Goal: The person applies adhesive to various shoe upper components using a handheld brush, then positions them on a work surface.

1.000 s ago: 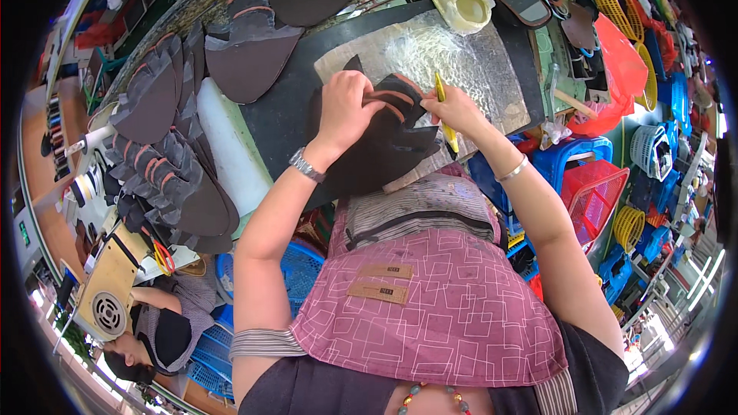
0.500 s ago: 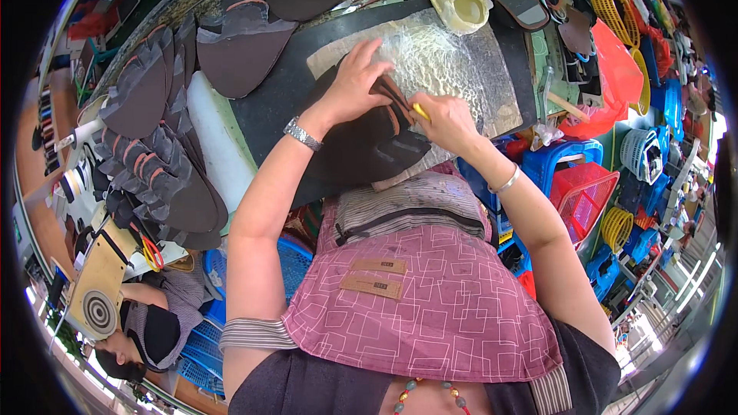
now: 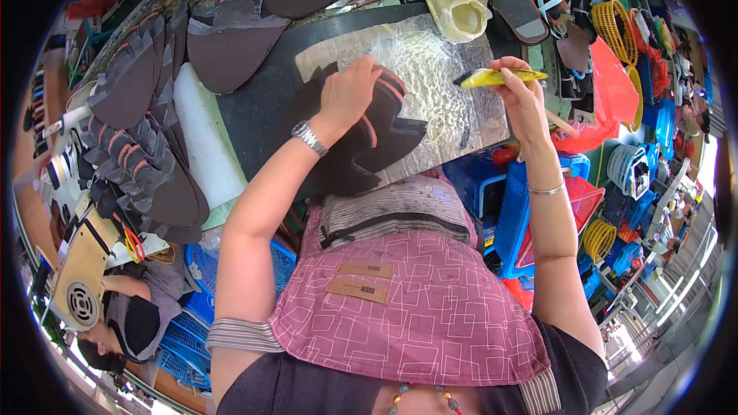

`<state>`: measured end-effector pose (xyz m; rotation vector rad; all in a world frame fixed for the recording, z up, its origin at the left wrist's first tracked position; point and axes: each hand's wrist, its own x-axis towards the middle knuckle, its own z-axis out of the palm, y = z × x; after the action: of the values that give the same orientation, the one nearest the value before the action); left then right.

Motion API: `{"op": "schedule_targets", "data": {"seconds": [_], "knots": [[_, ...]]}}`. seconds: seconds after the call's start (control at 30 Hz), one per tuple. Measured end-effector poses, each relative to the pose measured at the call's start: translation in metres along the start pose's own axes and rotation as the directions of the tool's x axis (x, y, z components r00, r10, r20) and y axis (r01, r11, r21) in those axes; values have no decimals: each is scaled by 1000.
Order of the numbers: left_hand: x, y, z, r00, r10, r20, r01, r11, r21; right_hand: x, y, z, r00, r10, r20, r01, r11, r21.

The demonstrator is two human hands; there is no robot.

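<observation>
My left hand (image 3: pixel 350 96) is closed, fingers pinched on the upper part of a dark brown cut piece (image 3: pixel 384 138), perhaps leather, with orange-brown strips along its edges. That piece lies partly over a glue-smeared board (image 3: pixel 482 127). To the right, my right hand (image 3: pixel 523 104) is raised above the board's edge, closed around a yellow-handled brush (image 3: pixel 503 77) with a dark tip pointing left. The brush is apart from the brown piece. Behind the board stands a cream glue pot (image 3: pixel 465 19), coated with dried glue, with a round opening toward me.
Several finished-looking dark pieces (image 3: pixel 231 50) overlap at the left, beside a white slab (image 3: pixel 201 131). A red plastic bag (image 3: pixel 615 88) and a blue crate (image 3: pixel 516 215) are at the right. Another person (image 3: pixel 142 319) sits at the lower left near a fan-like machine (image 3: pixel 81 300).
My right hand has lifted off the brown piece and moved right and away with the brush. My left hand has shifted its fingers and presses closer on the piece, whose folded edge now lies flatter.
</observation>
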<state>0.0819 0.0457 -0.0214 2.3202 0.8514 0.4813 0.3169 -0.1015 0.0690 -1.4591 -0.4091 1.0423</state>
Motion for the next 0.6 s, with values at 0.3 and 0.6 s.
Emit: {"op": "schedule_targets", "data": {"seconds": [0.3, 0.6], "knots": [[-42, -1, -68, 887, 309, 342, -325, 946, -12, -2, 17, -21, 999, -13, -50, 10, 998, -60], [-16, 9, -38, 970, 131, 207, -108, 987, -123, 12, 17, -13, 999, 8, -44, -12, 995, -100]]}}
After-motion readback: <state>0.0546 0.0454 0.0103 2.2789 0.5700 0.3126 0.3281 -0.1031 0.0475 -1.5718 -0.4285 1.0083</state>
